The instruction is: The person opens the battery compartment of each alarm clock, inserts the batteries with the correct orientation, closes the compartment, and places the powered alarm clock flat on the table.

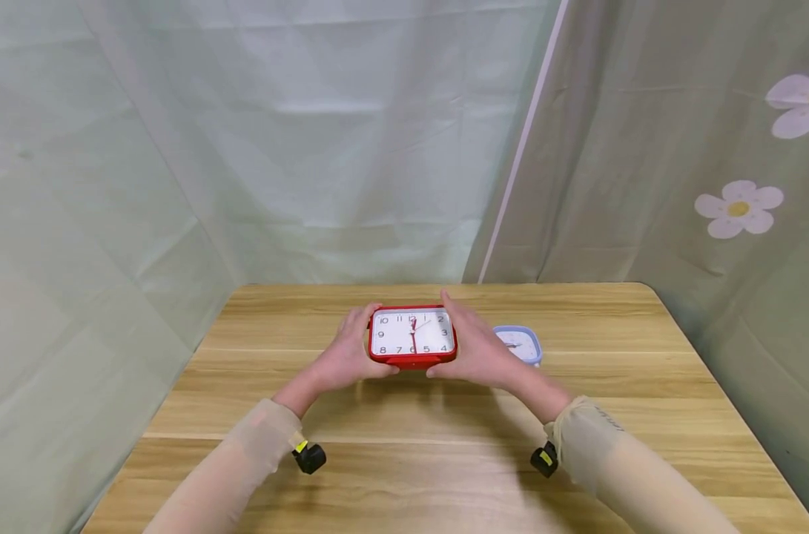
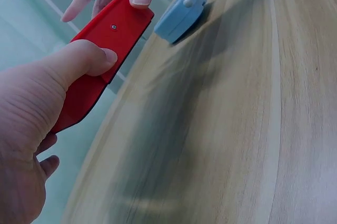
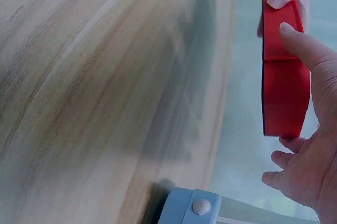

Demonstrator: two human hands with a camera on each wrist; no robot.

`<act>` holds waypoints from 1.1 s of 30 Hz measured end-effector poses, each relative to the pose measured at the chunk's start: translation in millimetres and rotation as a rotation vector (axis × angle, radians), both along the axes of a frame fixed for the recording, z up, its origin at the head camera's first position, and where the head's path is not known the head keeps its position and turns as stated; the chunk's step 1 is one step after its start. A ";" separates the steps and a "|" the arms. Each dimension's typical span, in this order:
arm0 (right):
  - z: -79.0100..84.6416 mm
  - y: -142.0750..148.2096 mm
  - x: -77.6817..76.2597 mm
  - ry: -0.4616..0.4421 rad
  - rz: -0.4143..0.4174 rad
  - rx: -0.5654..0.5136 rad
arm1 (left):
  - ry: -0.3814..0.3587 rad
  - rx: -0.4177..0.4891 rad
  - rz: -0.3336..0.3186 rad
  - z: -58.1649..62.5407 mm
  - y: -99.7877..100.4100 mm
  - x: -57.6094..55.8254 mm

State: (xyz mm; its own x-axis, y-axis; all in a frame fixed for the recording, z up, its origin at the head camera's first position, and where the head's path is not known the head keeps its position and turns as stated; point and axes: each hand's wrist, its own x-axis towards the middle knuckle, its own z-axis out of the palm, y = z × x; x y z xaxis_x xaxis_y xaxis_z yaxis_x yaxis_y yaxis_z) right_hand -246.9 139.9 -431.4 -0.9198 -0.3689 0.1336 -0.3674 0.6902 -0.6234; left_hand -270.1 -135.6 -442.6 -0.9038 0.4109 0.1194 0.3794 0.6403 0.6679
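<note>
Both hands hold a red rectangular alarm clock [image 1: 413, 333] up off the table, its white face with black numerals turned upward toward the head camera. The left hand [image 1: 348, 353] grips the clock's left end, thumb along the lower edge. At the opposite end, the right hand [image 1: 476, 345] grips with its thumb below and fingers around the side. In the left wrist view the red underside [image 2: 114, 34] shows a small screw, with the left thumb pressed on it. A small light-blue clock [image 1: 519, 344] lies face up on the table just behind the right hand.
The wood-grain table [image 1: 404, 460] has rounded far corners. Pale fabric curtains [image 1: 351, 148] hang close behind it and along both sides, with flower prints on the right. Small black cameras sit at both wrists, over light sleeves [image 1: 244, 460].
</note>
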 end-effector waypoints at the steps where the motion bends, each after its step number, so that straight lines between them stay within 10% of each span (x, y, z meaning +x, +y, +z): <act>1: -1.5 -0.3 -0.3 0.004 -0.005 0.008 | 0.009 -0.006 -0.007 -0.8 0.1 -0.4; 33: -41.4 -14.0 -11.1 -0.026 -0.060 0.229 | 0.001 -0.179 -0.095 -34.1 -3.9 -12.6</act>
